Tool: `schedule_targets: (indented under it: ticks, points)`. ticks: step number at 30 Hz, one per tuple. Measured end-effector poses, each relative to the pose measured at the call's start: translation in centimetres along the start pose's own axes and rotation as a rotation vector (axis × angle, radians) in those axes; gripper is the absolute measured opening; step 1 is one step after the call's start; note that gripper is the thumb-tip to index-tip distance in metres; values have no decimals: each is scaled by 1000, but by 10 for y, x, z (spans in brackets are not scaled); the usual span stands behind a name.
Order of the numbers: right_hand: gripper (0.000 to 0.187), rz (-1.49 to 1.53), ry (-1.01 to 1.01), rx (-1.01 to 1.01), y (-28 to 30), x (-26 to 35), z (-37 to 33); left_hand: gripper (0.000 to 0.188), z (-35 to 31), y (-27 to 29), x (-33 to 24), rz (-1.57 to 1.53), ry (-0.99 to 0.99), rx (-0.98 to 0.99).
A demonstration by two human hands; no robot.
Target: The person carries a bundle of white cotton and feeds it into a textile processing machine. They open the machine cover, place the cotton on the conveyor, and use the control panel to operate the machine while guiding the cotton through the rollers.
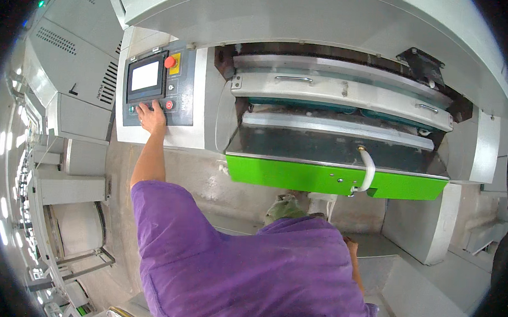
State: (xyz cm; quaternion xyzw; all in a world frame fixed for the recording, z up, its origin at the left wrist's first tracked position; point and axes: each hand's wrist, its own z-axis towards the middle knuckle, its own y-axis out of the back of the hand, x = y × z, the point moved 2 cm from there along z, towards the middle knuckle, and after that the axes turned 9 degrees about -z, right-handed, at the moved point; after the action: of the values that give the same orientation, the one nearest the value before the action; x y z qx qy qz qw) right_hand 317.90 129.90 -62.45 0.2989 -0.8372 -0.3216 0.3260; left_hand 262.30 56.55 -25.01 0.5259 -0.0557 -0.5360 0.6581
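My left hand (151,118) reaches out to the control panel (182,114), its fingers stretched and spread at the lower row of buttons. A green button (132,109) lies just left of the fingertips, and a red-ringed button (169,105) is just to their right. Above the hand sits a screen (145,76) with a bright white display. A red mushroom-shaped stop button (170,62) on a yellow plate stands at the screen's upper right. Low beside my body, my right hand (350,244) shows only in part; its fingers are mostly hidden behind my purple sleeve and shirt.
To the right of the panel is a machine opening with a white bar (336,93) with two handles. Below it runs a green front tray edge (298,175) with a white hose (368,169). Grey cabinets (71,54) stand at the left. A pale block (418,222) rises at the right.
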Motion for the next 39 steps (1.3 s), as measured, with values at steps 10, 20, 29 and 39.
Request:
schedule_targets:
  ticks: [10, 20, 29, 39]
  points:
    - [23, 100, -37, 108, 14, 28, -18, 71, 12, -18, 25, 53, -50, -15]
    - [18, 708, -629, 65, 53, 78, -42, 74, 12, -17, 22, 81, -57, -39]
    - [17, 805, -260, 45, 3, 27, -17, 75, 17, -11, 20, 129, -24, 60]
    - [17, 566, -240, -5, -10, 17, -10, 59, 12, -4, 17, 77, 9, 22]
